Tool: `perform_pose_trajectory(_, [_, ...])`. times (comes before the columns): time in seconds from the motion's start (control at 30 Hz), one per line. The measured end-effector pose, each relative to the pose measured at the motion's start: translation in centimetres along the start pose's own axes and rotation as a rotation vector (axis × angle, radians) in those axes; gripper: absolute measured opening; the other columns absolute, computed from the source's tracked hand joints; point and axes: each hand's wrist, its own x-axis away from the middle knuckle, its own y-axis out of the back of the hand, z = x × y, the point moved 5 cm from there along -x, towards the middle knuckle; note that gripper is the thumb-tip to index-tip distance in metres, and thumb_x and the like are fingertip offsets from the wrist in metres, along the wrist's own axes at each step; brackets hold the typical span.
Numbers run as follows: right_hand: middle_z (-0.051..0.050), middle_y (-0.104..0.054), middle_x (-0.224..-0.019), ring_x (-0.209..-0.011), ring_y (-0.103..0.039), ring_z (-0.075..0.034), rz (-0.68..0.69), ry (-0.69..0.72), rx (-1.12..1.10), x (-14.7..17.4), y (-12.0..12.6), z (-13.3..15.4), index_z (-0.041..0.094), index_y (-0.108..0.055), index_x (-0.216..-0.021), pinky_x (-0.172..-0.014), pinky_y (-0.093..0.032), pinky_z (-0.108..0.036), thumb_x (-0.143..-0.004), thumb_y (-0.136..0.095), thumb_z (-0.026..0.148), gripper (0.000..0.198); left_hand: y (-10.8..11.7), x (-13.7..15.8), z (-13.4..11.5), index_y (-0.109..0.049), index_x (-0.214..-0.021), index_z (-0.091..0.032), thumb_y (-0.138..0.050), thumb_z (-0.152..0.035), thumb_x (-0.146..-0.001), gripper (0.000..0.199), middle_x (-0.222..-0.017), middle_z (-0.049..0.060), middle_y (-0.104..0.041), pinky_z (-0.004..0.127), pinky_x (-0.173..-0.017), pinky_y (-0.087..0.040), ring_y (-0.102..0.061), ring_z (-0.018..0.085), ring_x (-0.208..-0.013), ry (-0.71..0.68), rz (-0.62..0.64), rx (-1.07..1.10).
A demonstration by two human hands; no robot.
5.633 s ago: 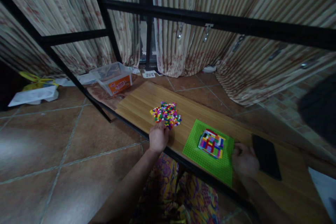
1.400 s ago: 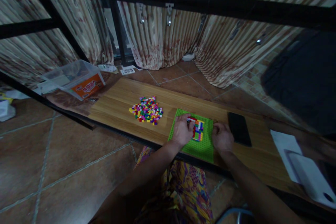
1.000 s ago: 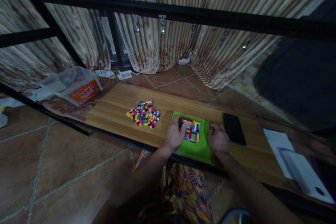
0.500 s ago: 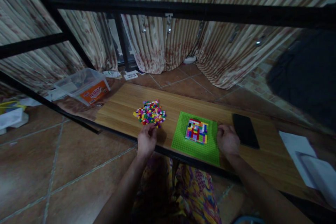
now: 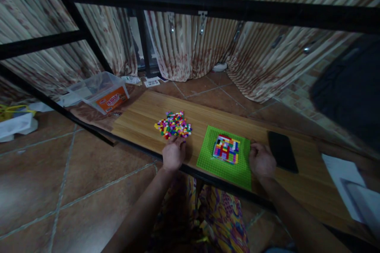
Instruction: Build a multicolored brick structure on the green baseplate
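My left hand (image 5: 173, 155) is at the near edge of a pile of small mixed-colour toy bricks (image 5: 175, 123). Its fingers are curled down and touch the closest bricks; whatever may be between them is hidden. To the right lies a green studded baseplate (image 5: 206, 158) bearing a low, roughly square build of multicoloured bricks (image 5: 227, 149), with red ones prominent on top. My right hand (image 5: 261, 161) rests by the right edge of that baseplate, fingers bent and closed together. What it holds, if anything, cannot be made out.
A black phone-like slab (image 5: 282, 151) lies on the wooden board (image 5: 139, 120), right of my right hand. White papers (image 5: 346, 178) are at the far right. A clear plastic tub (image 5: 103, 93) with an orange label stands left. A black metal frame (image 5: 190, 3) crosses before curtains.
My left hand has turned knuckles-up and its fingers have closed down onto the near edge of the brick pile. My right hand stays by the baseplate. The whole view has shifted slightly.
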Motion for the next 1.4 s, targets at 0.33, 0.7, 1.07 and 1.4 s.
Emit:
perform_pose_trajectory(0.33, [-0.005,-0.057,-0.087,-0.069,-0.048,-0.014,0.003,0.004,0.01,0.0,0.1,0.2,0.017,-0.066,-0.09,-0.065,-0.035,-0.027,-0.088,-0.045,0.024,0.022,0.6,-0.1,-0.9,-0.068,-0.097,-0.02,-0.054,-0.02,-0.088,0.017,-0.106,0.006,-0.068,0.028,-0.083,-0.051,-0.066,0.018,-0.093,-0.063,-0.062,0.215])
perform_pose_trajectory(0.7, [-0.005,-0.058,-0.087,-0.071,-0.05,-0.014,-0.026,-0.006,-0.042,-0.1,0.2,0.4,0.018,-0.066,-0.088,-0.066,-0.036,-0.027,-0.086,-0.046,0.021,0.02,-1.6,1.0,-9.7,-0.07,-0.091,-0.02,-0.056,-0.015,-0.085,0.016,-0.087,0.002,-0.071,0.025,-0.078,-0.053,-0.066,0.014,-0.077,-0.311,0.146,0.539])
perform_pose_trajectory(1.07, [-0.004,-0.058,-0.087,-0.071,-0.051,-0.015,-0.025,-0.021,-0.057,-0.1,0.3,0.8,0.019,-0.066,-0.087,-0.064,-0.036,-0.026,-0.087,-0.045,0.022,0.021,-4.0,0.2,-13.2,-0.068,-0.093,-0.021,-0.049,-0.013,-0.089,0.022,-0.094,0.003,-0.066,0.029,-0.088,-0.047,-0.06,0.017,-0.094,-0.591,0.174,0.301])
perform_pose_trajectory(1.4, [-0.005,-0.059,-0.086,-0.07,-0.051,-0.015,-0.026,-0.019,-0.05,-0.1,0.4,0.9,0.018,-0.066,-0.087,-0.064,-0.036,-0.026,-0.087,-0.045,0.021,0.022,-4.2,0.0,-13.7,-0.068,-0.091,-0.02,-0.049,-0.022,-0.092,0.019,-0.095,0.005,-0.065,0.036,-0.085,-0.044,-0.055,0.021,-0.092,-0.642,0.112,0.067])
